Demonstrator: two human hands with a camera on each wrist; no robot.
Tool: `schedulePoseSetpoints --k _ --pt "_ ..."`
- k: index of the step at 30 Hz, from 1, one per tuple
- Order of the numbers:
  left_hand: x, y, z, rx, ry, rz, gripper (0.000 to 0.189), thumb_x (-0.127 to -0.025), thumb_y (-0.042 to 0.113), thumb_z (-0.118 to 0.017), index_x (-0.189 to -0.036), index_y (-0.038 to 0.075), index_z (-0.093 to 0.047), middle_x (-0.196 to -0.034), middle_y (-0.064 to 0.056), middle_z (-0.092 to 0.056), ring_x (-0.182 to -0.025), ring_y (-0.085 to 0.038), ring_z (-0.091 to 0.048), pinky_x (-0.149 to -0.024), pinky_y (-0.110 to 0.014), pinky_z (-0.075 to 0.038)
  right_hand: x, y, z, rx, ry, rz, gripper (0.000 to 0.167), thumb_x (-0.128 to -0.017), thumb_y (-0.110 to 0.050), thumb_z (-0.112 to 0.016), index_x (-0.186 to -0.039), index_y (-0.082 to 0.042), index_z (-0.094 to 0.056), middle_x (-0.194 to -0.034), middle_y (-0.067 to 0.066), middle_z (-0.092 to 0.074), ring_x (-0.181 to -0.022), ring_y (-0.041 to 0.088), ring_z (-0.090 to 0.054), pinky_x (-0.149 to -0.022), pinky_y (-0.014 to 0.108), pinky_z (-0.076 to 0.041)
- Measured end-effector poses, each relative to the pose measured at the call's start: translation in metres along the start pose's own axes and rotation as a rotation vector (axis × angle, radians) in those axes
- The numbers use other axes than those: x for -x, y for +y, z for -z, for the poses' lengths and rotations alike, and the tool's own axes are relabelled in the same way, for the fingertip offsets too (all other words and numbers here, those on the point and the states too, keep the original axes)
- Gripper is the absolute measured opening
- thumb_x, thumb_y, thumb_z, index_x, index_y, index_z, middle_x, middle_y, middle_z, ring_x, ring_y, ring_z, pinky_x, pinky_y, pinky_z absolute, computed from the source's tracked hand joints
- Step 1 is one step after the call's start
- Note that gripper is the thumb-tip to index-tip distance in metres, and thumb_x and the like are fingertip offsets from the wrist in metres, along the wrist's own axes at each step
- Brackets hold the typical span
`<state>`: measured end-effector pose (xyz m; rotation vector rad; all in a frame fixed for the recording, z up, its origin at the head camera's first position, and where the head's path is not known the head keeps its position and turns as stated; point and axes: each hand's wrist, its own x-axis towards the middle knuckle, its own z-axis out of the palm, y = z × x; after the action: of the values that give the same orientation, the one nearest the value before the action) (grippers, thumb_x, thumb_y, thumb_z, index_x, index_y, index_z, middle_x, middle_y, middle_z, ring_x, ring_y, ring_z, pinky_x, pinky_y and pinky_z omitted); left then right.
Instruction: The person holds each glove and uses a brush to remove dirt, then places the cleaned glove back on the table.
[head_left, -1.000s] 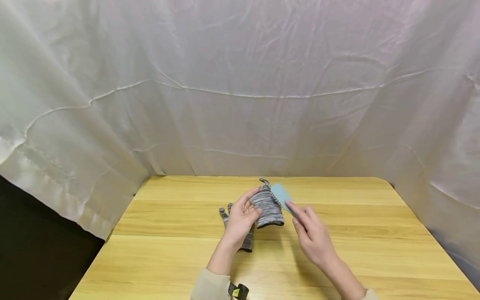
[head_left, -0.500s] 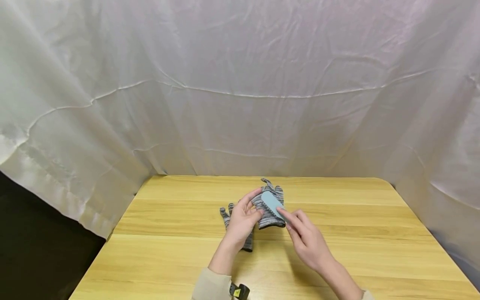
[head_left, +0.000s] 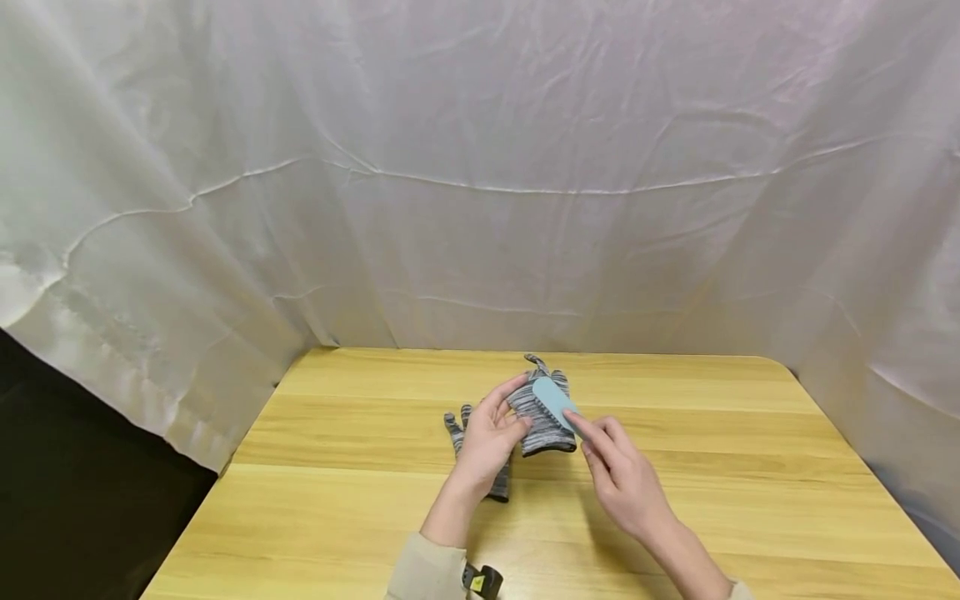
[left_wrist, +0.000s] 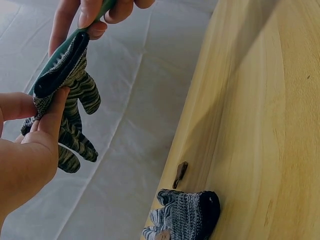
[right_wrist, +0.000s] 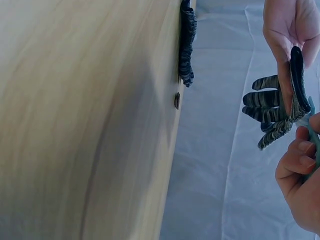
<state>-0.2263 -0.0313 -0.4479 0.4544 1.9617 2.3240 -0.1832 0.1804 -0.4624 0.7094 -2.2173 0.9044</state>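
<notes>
My left hand [head_left: 486, 442] pinches a grey-and-black striped knit glove [head_left: 534, 427] between thumb and fingers, above the table. Its dark-lined cuff faces me and its fingers [left_wrist: 75, 145] dangle in the left wrist view. In my right hand [head_left: 628, 482] is a light blue brush [head_left: 553, 400], index finger laid along its back. The bristles are turned toward the glove, and the brush head lies over its middle. A matching glove [head_left: 501, 485] rests on the table, partly hidden behind my left hand and forearm.
The wooden table [head_left: 337, 525] spreads around both hands, with pale curtains [head_left: 480, 250] behind and at the sides. Close to the lying glove is a small dark brown thing [left_wrist: 180, 174]. A black device [head_left: 489, 581] sits at my left wrist.
The brush has moved from the held glove's right edge leftward onto its middle, then shifted slightly up and right. My left hand keeps its grip and has barely moved.
</notes>
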Motion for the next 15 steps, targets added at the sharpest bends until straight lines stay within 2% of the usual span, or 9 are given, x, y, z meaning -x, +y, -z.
schedulePoseSetpoints --k 4,10,15 --pt "0.0006 -0.0004 -0.0001 -0.005 0.000 -0.002 0.063 -0.095 -0.007 -0.061 -0.154 0.013 -0.050 -0.169 -0.013 -0.027 -0.149 -0.038 -0.036 -0.107 -0.033 -0.050 0.0003 0.0009 -0.0004 0.008 0.003 -0.004 0.050 -0.095 0.005 -0.063 -0.142 -0.013 -0.065 -0.099 -0.001 -0.058 -0.069 -0.002 -0.040 -0.051 0.017 -0.037" --pt "0.0006 -0.0003 -0.0002 -0.001 0.001 0.007 0.063 -0.095 -0.007 -0.060 -0.154 0.014 -0.050 -0.169 -0.012 -0.027 -0.145 -0.038 -0.042 -0.096 -0.027 -0.053 0.0010 0.0017 -0.0005 0.014 0.006 -0.006 0.042 -0.102 -0.003 -0.058 -0.142 -0.013 -0.065 -0.099 0.001 -0.059 -0.069 -0.002 -0.040 -0.050 0.017 -0.036" --pt "0.0005 -0.0003 -0.0006 0.007 -0.001 0.007 0.063 -0.095 -0.007 -0.060 -0.154 0.013 -0.050 -0.170 -0.014 -0.026 -0.149 -0.038 -0.035 -0.102 -0.029 -0.052 0.0006 0.0021 -0.0001 0.024 0.016 -0.018 0.046 -0.099 0.001 -0.060 -0.142 -0.014 -0.065 -0.098 0.001 -0.058 -0.068 -0.002 -0.039 -0.050 0.017 -0.036"
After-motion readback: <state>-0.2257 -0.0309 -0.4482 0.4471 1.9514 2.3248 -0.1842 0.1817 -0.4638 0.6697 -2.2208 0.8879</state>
